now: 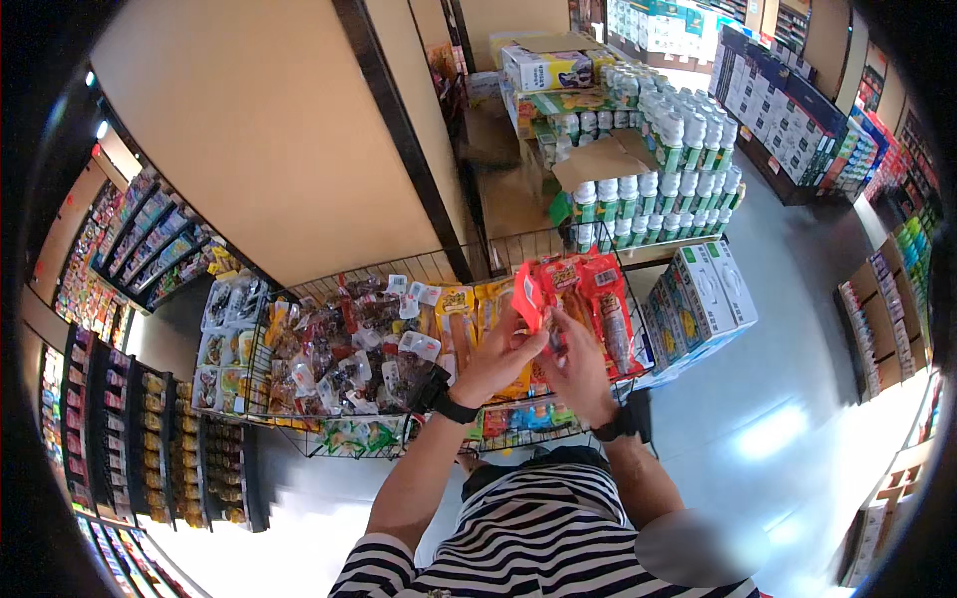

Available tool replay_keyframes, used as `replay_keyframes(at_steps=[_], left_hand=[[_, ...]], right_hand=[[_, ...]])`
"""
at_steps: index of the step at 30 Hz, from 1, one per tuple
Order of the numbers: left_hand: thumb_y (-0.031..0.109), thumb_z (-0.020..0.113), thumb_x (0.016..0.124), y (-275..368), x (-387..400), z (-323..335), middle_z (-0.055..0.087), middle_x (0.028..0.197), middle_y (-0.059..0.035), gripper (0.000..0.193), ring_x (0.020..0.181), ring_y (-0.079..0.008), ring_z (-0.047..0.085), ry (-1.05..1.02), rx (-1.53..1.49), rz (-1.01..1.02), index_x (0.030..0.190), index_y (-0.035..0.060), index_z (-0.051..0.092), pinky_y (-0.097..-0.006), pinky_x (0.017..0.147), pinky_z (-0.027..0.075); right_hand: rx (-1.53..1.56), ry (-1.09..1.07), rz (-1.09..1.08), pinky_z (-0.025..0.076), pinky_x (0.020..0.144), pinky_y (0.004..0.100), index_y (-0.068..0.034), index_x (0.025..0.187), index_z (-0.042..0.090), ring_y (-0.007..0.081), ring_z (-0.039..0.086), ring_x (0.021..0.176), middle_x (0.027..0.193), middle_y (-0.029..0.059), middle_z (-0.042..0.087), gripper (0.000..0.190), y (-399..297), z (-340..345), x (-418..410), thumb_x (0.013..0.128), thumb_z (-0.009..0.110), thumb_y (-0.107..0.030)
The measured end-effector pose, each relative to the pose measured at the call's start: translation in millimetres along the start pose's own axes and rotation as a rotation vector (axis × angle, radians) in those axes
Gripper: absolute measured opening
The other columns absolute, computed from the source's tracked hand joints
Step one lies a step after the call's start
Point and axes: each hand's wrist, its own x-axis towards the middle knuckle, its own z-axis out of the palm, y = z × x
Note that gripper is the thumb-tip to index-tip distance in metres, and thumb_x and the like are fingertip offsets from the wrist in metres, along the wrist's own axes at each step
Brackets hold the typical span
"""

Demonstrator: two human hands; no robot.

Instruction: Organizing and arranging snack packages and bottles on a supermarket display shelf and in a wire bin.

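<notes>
Between both hands, above a wire display basket [359, 270], is a red plastic snack packet [529, 295], tilted up. My left hand [499, 357] has its fingers on the packet's lower left side. My right hand [574, 366] grips its lower right part. Below and to the right lie red snack packs [614, 321] with clear windows. Yellow snack packs [456, 310] lie left of the hands. Farther left is a heap of small clear-wrapped dark snacks [359, 351] with white labels. Black bands are on both wrists.
Behind the basket stand stacked white-capped bottles [650, 194] and cardboard boxes [546, 71]. A carton pair [699, 299] stands on the floor at right. Plastic trays of food [220, 344] adjoin the basket's left end. A tan wall panel [262, 134] rises behind. Shelves [142, 441] line the left.
</notes>
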Motion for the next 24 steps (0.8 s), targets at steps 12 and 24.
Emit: replay_keyframes(at_steps=[12,24], left_hand=[[0.042,0.086,0.084,-62,-10,-44,0.055,0.136,-0.0365,0.092,0.124,-0.05,0.06,0.235,1.447,-0.034,0.148,-0.0075,0.043,-0.0539,0.097,0.055],[0.042,0.09,0.076,-84,10,-72,0.061,0.133,-0.0347,0.068,0.113,-0.0466,0.066,0.153,0.818,-0.488,0.115,-0.0108,0.071,-0.0483,0.099,0.053]], right_hand=[[-0.416,0.197,0.145,0.052,0.089,0.0556,0.001,0.13,0.059,0.0478,0.061,0.104,0.109,0.0247,0.062,0.034,102,-60,24,0.096,0.057,-0.002],[-0.779,-0.126,0.14,0.048,0.096,0.053,-0.004,0.119,0.069,0.0405,0.052,0.12,0.13,0.0142,0.054,0.043,59,-19,15,0.079,0.079,-0.016]])
